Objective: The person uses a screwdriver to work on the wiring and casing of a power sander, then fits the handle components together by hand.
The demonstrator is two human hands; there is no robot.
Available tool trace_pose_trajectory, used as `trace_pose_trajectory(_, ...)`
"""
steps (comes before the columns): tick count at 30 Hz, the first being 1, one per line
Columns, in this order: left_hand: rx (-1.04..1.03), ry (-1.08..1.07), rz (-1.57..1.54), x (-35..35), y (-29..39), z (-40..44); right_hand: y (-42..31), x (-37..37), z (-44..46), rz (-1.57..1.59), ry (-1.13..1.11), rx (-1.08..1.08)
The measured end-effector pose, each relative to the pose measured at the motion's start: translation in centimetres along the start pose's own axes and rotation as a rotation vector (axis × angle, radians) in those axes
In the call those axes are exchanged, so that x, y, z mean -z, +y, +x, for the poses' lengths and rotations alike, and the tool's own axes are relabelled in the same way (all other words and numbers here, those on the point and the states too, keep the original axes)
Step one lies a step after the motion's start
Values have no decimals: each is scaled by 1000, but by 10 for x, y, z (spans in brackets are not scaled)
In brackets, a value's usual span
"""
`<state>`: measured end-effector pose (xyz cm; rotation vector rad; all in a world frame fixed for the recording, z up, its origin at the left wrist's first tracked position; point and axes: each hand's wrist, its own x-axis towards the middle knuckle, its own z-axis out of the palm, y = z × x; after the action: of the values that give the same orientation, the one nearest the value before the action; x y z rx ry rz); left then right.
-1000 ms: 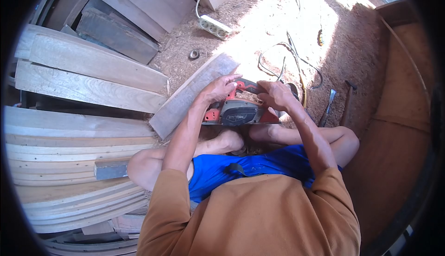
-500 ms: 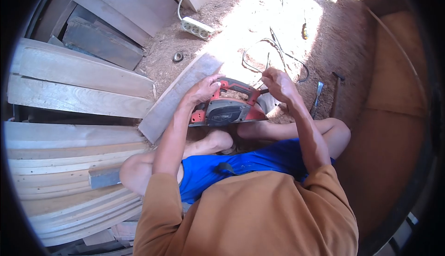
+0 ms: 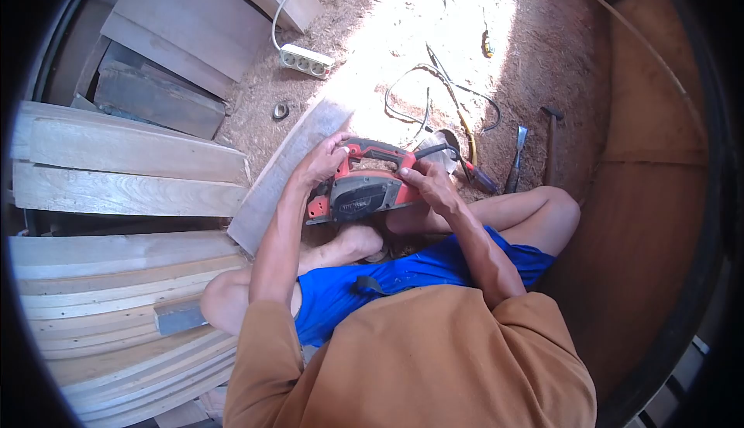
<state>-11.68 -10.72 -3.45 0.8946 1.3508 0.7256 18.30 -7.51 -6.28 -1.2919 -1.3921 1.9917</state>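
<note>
A red and black electric planer is held up in front of my crossed legs, its side turned toward me. My left hand grips its front end by the handle, fingers curled over the red housing. My right hand closes around the rear end, thumb against the red body below the back of the handle. From that end the black power cord runs out and down to the ground. Just right of my right hand lies a screwdriver with a dark and red handle.
A plank lies beyond my left arm, near stacked boards. A power strip and a ring-shaped roll rest on the sawdust. Farther right are a chisel, a hammer and a brown curved panel.
My right hand has come down and left from above the cord onto the planer's rear end. The screwdriver now shows on the ground. My left hand keeps its hold, and the view has shifted slightly.
</note>
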Motion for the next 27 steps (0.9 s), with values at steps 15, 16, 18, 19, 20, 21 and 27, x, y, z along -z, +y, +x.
trace_pose_trajectory(15,64,-302,282,29,43,-33,-43,-16,-51,-97,-6,147)
trace_pose_trajectory(16,108,-306,372,24,60,-40,-41,-18,-51,-182,14,217)
trace_pose_trajectory(18,172,-299,733,9,99,-52,-43,-24,-55,-314,50,366)
trace_pose_trajectory(19,109,-309,862,4,105,-55,-42,-27,-56,-318,38,379)
trace_pose_trajectory(20,44,-318,990,-1,108,-58,-42,-30,-57,-322,25,393)
trace_pose_trajectory(21,-21,-326,1116,-5,109,-60,-43,-33,-57,-328,12,406)
trace_pose_trajectory(27,-352,-172,1042,-53,93,-70,-48,-37,-59,-461,-2,434)
